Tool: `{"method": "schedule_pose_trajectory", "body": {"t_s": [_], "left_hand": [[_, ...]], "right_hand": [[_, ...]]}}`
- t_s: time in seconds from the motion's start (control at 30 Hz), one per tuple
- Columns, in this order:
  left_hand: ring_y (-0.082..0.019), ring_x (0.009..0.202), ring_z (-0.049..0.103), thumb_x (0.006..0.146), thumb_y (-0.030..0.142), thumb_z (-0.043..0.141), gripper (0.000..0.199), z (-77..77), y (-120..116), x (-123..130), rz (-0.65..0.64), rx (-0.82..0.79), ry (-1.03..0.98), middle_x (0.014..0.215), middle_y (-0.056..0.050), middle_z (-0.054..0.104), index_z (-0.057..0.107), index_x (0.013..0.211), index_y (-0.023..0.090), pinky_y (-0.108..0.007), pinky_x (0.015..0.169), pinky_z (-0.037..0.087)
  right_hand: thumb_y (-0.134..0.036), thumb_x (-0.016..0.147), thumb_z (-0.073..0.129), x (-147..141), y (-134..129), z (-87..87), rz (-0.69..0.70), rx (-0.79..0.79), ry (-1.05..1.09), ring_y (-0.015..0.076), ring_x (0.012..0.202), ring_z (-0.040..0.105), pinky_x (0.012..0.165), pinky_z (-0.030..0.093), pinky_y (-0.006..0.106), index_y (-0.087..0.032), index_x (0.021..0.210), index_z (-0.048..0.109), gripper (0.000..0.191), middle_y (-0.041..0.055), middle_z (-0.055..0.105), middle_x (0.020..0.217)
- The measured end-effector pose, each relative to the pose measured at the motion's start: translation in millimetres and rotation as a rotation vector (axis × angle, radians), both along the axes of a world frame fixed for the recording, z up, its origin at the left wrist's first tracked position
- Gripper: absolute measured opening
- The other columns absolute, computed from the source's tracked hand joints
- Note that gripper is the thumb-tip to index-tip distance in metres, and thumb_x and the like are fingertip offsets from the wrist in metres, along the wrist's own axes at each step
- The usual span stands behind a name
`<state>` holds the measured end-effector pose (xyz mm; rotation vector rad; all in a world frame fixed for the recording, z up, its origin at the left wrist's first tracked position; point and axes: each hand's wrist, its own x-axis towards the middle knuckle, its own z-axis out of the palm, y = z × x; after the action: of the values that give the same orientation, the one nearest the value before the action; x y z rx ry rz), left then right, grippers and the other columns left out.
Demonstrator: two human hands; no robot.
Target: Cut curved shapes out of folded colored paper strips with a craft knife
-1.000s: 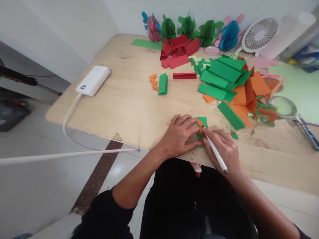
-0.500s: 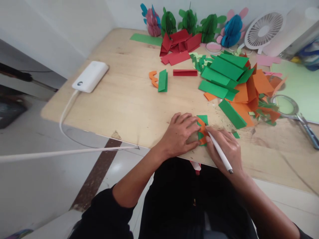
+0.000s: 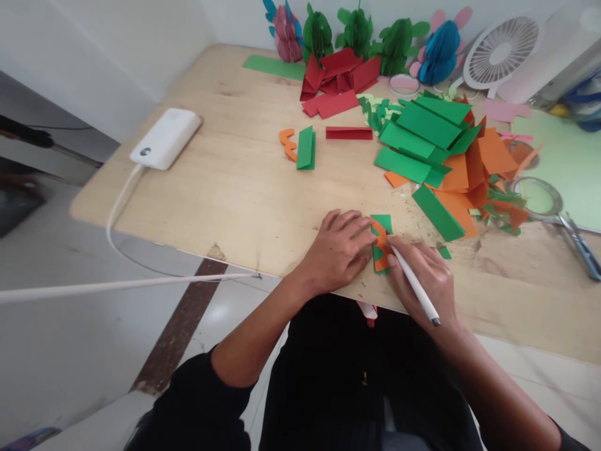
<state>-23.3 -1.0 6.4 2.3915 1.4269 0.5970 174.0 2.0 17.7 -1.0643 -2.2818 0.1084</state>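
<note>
A folded green paper strip (image 3: 383,221) lies near the table's front edge with a wavy orange paper cutout (image 3: 381,244) on top of it. My left hand (image 3: 340,250) rests palm down at its left, fingers spread and fingertips touching the cutout's upper left edge. Its thumb lies on the table, a little away from the paper. In my right hand (image 3: 425,272) is a white pen (image 3: 416,285), gripped close to its tip, which meets the right side of the cutout and is partly hidden by my fingers.
Piled green folded papers (image 3: 422,134) and orange papers (image 3: 493,156) lie ahead right, near scissors (image 3: 575,241). Red papers (image 3: 338,81) sit further back, before paper figures (image 3: 399,47) and a white fan (image 3: 502,53). A white power bank (image 3: 166,138) with a cable lies left.
My left thumb has drawn back to the left, off the lower end of the paper. The pen and right hand stay nearly in place; the view has shifted slightly.
</note>
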Motion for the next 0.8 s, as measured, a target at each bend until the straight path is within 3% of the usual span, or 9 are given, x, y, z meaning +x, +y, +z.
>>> {"method": "schedule_pose_trajectory", "body": {"t_s": [0.8], "left_hand": [[-0.029,0.135,0.040,0.090,0.030,0.054,0.027,-1.2,0.1,-0.1,0.002,0.022,-0.006,0.142,-0.008,0.054,0.063,0.113,0.022,-0.050,0.115,0.026]], "right_hand": [[-0.018,0.094,0.054,-0.9,0.0,2.8,0.013,0.012,-0.006,0.0195,0.075,0.068,0.073,0.049,0.032,-0.015,0.112,0.064,0.021,0.0082,0.076,0.091]]}}
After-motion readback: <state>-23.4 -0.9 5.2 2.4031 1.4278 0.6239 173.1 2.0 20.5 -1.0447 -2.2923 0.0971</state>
